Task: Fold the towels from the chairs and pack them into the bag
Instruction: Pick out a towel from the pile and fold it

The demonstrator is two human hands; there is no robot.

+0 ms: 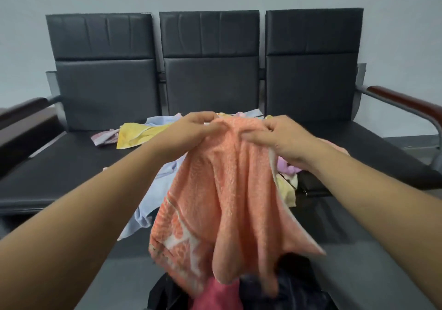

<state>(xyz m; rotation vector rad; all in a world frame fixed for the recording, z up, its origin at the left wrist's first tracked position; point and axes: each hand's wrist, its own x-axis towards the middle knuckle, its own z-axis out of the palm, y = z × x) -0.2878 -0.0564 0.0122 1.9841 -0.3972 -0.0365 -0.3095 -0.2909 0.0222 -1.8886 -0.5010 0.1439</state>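
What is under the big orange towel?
Below the hanging orange towel sits a dark bag with a pink-red cloth showing in it. The towel covers much of the bag's opening, so whatever else is inside cannot be seen.

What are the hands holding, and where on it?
The left hand and right hand both pinch the orange towel at its bunched top edge; the rest hangs down.

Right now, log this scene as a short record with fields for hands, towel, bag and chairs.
left hand: pinches top edge of orange towel
right hand: pinches same edge
orange towel: unfolded, hanging over bag
bag: black, pink cloth showing in it
chairs: three in a row, black; yellow towel, light blue towel, purple towel lie loose on them
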